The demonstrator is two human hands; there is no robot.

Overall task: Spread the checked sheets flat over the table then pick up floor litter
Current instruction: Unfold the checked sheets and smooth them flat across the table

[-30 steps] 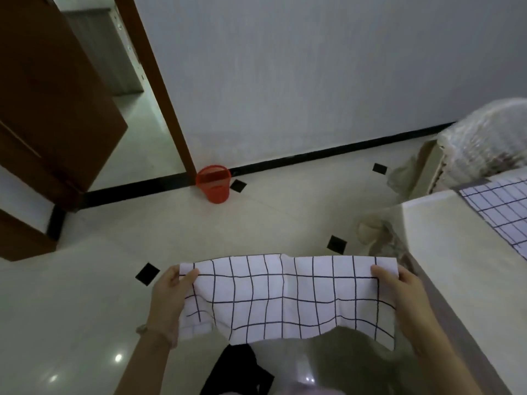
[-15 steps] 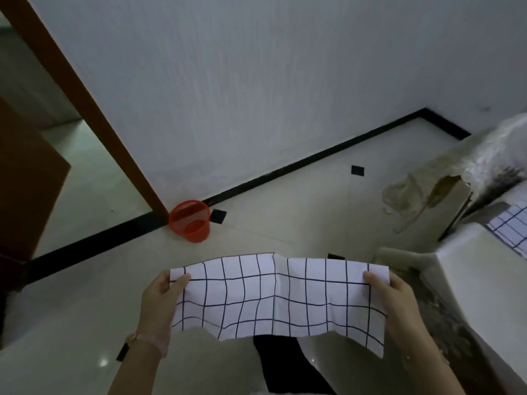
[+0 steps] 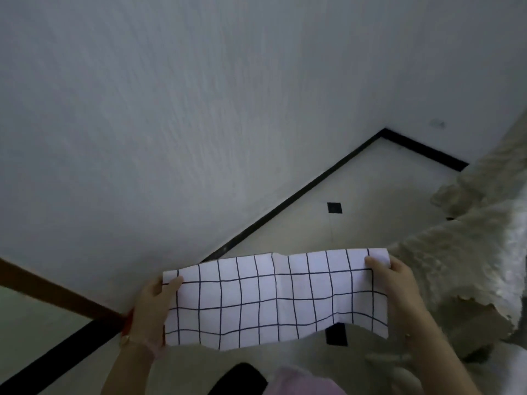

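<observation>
Since the earlier frame the view had swung round toward the room corner: the red bin (image 3: 127, 323) went from standing in plain sight to a sliver at 8 o'clock behind the left hand (image 3: 154, 306), and the tabletop with its other sheet, seen before at 3 o'clock, dropped out of view. The checked sheet (image 3: 273, 300) kept its place between both hands, slightly tilted, its right end higher.

That sheet hung in the air at 6 o'clock, over the floor (image 3: 370, 181), creased down the middle with a ragged lower edge. The left hand pinched its left edge, thumb on the front and fingers (image 3: 171, 283) curled behind; the right hand (image 3: 395, 283) gripped the right edge the same way. With no tabletop visible, the spreading step looked unfinished for this sheet, and the litter stage probably had not begun.

Counted: one checked sheet, two hands, one bin. Two black squares lay on the floor, one at 2 o'clock (image 3: 334, 208) and one half hidden under the sheet's lower edge (image 3: 336, 336); whether they were litter or floor markings could not be told. One pale fluffy cover (image 3: 456, 266) filled the 3 o'clock side.
</observation>
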